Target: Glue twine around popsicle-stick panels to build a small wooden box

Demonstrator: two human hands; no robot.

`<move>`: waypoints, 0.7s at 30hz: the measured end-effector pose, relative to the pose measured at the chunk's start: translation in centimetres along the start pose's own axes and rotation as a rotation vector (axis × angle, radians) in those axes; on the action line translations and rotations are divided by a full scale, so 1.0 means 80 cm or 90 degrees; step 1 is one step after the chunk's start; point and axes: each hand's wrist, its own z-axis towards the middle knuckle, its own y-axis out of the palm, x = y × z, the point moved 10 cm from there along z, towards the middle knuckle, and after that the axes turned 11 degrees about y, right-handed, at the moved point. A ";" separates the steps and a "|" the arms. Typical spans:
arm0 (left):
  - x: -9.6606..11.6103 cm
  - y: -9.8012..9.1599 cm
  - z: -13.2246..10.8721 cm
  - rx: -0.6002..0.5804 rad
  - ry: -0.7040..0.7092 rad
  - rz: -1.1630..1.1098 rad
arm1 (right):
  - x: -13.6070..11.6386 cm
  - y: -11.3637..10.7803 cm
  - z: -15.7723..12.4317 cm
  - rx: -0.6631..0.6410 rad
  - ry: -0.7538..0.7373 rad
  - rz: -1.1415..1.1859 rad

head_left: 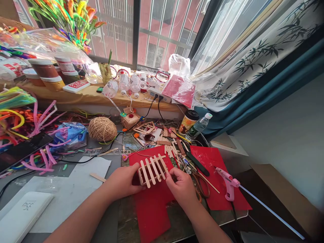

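Note:
Both hands hold a small wooden popsicle-stick frame (152, 170) over a sheet of red paper (152, 206) on the table. My left hand (121, 184) grips the frame's left end, fingers curled round it. My right hand (181, 185) pinches its right end with the fingertips. The frame has several flat sticks laid side by side across a boxy base, and it is tilted slightly up to the right.
A pink glue gun (227, 184) lies on red paper at the right, beside scissors (199, 185) and loose sticks (174, 148). A twine ball (102, 129), pipe cleaners (22, 118), a cup (188, 122), a water bottle (198, 127) and a white box (21, 216) surround the work spot.

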 end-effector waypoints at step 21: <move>0.004 -0.002 0.001 0.003 0.001 -0.003 | -0.007 -0.002 -0.001 -0.015 -0.021 -0.027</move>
